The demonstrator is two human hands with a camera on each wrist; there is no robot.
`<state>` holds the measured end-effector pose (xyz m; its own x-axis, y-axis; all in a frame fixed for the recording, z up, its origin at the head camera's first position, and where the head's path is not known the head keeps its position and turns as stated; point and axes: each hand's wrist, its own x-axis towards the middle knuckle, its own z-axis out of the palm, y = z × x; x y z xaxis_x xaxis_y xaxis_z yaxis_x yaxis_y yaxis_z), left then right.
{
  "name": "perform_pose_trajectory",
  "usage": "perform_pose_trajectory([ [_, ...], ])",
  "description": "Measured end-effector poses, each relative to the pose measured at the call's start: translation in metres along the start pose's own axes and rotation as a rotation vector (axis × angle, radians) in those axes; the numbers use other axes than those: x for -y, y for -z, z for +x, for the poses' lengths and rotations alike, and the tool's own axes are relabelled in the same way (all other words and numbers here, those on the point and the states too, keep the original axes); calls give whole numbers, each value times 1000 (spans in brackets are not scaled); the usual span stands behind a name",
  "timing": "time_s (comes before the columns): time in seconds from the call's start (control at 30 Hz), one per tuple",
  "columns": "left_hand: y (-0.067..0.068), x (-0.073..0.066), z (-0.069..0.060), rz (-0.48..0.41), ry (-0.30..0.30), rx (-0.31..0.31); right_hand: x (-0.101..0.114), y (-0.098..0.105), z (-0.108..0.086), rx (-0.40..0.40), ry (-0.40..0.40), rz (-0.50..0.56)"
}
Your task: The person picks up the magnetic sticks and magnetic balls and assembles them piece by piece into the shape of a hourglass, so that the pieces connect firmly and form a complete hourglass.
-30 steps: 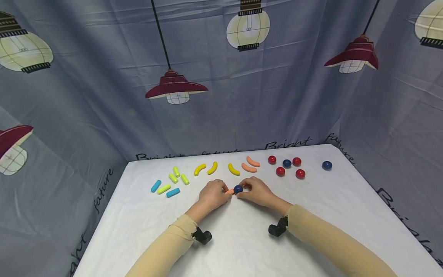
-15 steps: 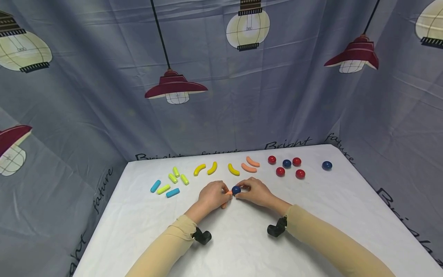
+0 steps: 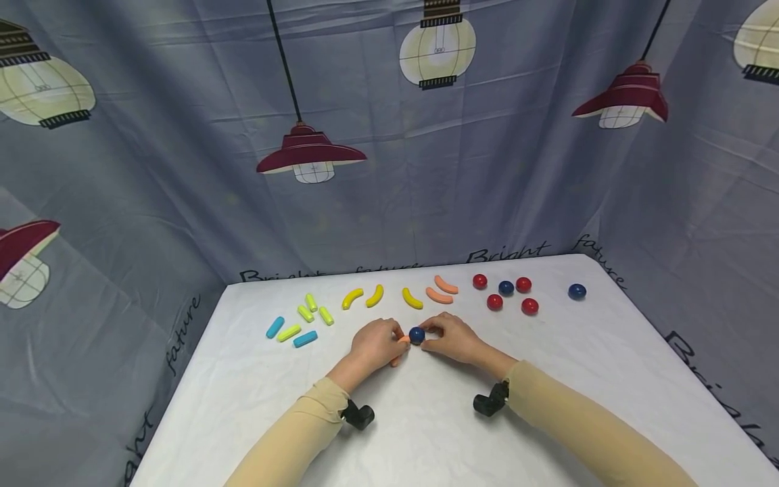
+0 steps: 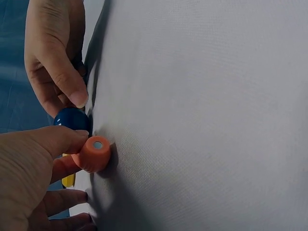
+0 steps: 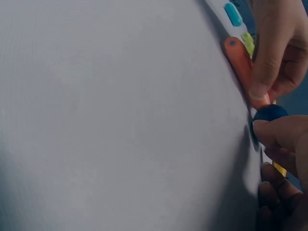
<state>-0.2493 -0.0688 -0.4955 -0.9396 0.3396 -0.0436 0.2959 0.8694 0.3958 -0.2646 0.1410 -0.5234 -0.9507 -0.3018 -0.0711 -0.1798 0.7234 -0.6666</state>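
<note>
My left hand (image 3: 375, 343) pinches an orange curved magnetic rod (image 5: 240, 67) between thumb and fingertips, low over the white table. A small grey disc shows at the near end of this rod in the left wrist view. My right hand (image 3: 453, 338) holds a dark blue ball (image 3: 416, 335) between thumb and fingers. The ball sits right against the rod's far end; fingertips partly cover the join, in the right wrist view too. Two more orange curved rods (image 3: 439, 295) lie just beyond my hands, beside several yellow curved rods (image 3: 412, 298).
Toward the back left of the white table (image 3: 414, 433) lie two blue short rods (image 3: 305, 339) and several lime-green ones (image 3: 289, 333). Several red balls (image 3: 530, 306) and a blue ball (image 3: 506, 288) group at the back right. Another blue ball (image 3: 577, 291) is farther right.
One second ago only the orange rod's far end showed; its near end now also sticks out below my left hand. The ball and both hands have shifted slightly toward me. Other pieces stay put.
</note>
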Motion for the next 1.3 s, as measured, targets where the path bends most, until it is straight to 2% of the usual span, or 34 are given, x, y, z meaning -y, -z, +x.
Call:
perform_pose_trajectory([
  [0.2, 0, 1, 1, 10, -4, -2, -3, 13, 2, 40, 4, 104],
  [0.33, -1, 2, 1, 3, -7, 2, -5, 20, 6, 36, -13, 115],
  [0.5, 0, 2, 0, -4, -11, 1, -7, 25, 12, -10, -28, 72],
  [0.87, 1, 0, 0, -5, -1, 5, -11, 40, 24, -178, -84, 24],
  [1.3, -1, 0, 1, -4, 7, 7, -19, 35, 39, -295, -33, -148],
])
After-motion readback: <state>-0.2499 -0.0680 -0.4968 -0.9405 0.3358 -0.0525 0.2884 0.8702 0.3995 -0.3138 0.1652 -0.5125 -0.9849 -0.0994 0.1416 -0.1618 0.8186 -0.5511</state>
